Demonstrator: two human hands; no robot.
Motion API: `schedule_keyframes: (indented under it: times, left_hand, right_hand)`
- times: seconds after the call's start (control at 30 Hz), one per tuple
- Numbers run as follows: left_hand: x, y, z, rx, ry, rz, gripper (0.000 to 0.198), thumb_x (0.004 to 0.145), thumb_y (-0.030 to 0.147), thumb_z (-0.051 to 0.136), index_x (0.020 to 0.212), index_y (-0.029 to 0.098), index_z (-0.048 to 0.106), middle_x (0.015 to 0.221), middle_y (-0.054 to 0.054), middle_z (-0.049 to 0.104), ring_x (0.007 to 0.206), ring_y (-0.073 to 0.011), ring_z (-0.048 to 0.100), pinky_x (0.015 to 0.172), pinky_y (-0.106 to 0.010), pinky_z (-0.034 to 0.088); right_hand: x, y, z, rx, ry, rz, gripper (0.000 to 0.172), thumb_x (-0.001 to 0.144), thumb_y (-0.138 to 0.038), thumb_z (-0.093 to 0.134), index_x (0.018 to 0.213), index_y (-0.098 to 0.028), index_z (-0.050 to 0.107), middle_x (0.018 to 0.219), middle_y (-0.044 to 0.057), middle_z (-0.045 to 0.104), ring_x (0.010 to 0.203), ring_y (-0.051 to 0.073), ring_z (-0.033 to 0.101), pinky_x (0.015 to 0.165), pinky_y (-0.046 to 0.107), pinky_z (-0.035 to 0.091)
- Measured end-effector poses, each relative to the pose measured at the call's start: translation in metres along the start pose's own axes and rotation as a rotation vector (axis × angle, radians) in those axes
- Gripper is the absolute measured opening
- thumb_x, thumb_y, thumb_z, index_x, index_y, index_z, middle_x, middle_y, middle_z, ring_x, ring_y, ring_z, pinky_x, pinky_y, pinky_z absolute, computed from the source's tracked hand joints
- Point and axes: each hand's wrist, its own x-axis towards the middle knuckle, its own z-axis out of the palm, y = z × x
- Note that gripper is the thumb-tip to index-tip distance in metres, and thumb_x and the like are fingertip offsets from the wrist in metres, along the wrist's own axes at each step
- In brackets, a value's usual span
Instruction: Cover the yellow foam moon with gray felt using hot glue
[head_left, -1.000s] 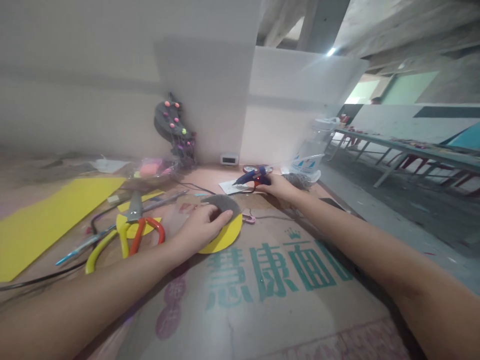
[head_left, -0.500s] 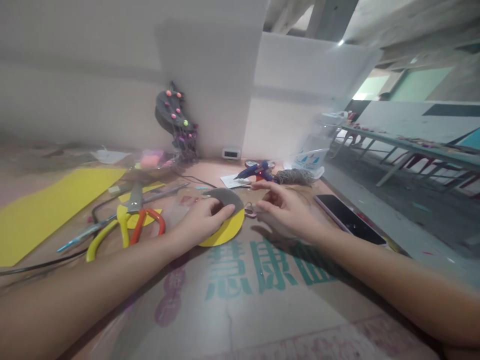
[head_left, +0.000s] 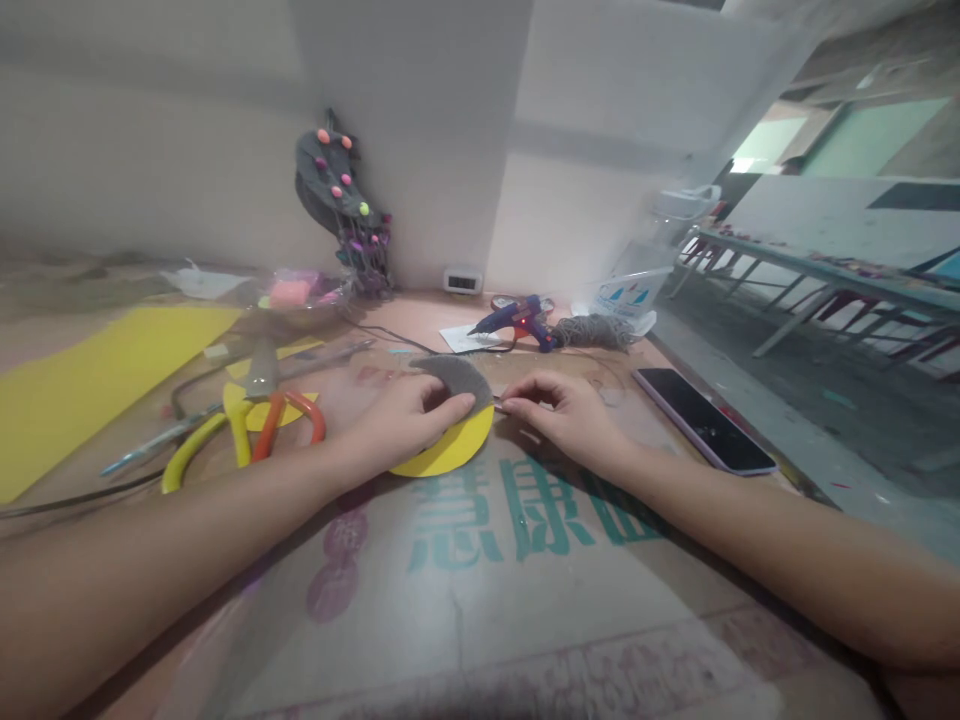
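Observation:
My left hand (head_left: 412, 412) grips a dark grey crescent (head_left: 466, 376) with its thumb on top, while the other fingers are partly hidden. A rounded yellow sheet (head_left: 450, 450) lies against the crescent and shows below it. Close to the crescent's right edge, my right hand (head_left: 559, 408) pinches thumb and forefinger together on something thin and small that I cannot make out. Behind the hands rests a blue glue gun (head_left: 517, 322) with a lit red dot, its tip over a white card (head_left: 463, 340).
Yellow- and orange-handled scissors (head_left: 247, 415), a blue pen (head_left: 154, 445) and yellow sheet (head_left: 112, 390) lie left. Right are a phone (head_left: 705, 420) and grey yarn (head_left: 596, 331). A decorated grey crescent (head_left: 330, 180) leans on the wall near a small digital clock (head_left: 463, 281).
My right hand has come down and closed its thumb and forefinger beside the crescent. The left hand keeps its hold. The camera view has shifted slightly.

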Motion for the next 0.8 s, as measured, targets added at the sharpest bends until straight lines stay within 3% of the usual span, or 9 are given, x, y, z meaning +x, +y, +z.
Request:
schedule_keyframes:
  times: [0.2, 0.47, 0.67, 0.8]
  left_hand:
    - [-0.0003, -0.0026, 0.0021, 0.159, -0.075, 0.049, 0.044, 0.080, 0.055, 0.047, 0.062, 0.017, 0.057, 0.055, -0.001, 0.052, 0.053, -0.0145, 0.046, 0.047, -0.026, 0.026]
    - [-0.0015, -0.0025, 0.0018, 0.141, -0.114, 0.061, 0.045, 0.081, 0.055, 0.046, 0.056, 0.018, 0.049, 0.053, 0.002, 0.046, 0.049, -0.0122, 0.041, 0.045, -0.026, 0.024]
    - [-0.0020, -0.0015, 0.0006, 0.104, -0.124, 0.047, 0.045, 0.080, 0.055, 0.047, 0.055, 0.018, 0.049, 0.052, 0.003, 0.046, 0.047, -0.0111, 0.040, 0.045, -0.025, 0.024]
    - [-0.0023, -0.0042, 0.0009, 0.052, -0.160, 0.036, 0.045, 0.079, 0.057, 0.048, 0.063, 0.017, 0.058, 0.055, 0.001, 0.051, 0.049, -0.0119, 0.043, 0.044, -0.024, 0.026]
  right_hand:
    - [-0.0004, -0.0016, 0.0001, -0.098, 0.017, -0.045, 0.016, 0.081, -0.032, 0.062, 0.076, -0.017, 0.065, 0.071, 0.000, 0.066, 0.062, 0.011, 0.056, 0.058, 0.022, 0.043]
    - [-0.0008, -0.0031, 0.0009, -0.088, 0.022, -0.020, 0.017, 0.081, -0.034, 0.061, 0.076, -0.017, 0.064, 0.071, 0.000, 0.066, 0.063, 0.011, 0.057, 0.058, 0.022, 0.044]
    - [-0.0015, -0.0023, 0.0009, -0.083, 0.044, -0.020, 0.017, 0.080, -0.033, 0.061, 0.076, -0.017, 0.064, 0.069, 0.000, 0.065, 0.061, 0.010, 0.056, 0.056, 0.021, 0.042]
    - [-0.0020, -0.0011, 0.0013, -0.063, 0.042, -0.010, 0.018, 0.080, -0.034, 0.061, 0.076, -0.017, 0.064, 0.069, 0.000, 0.064, 0.060, 0.010, 0.054, 0.054, 0.021, 0.041]
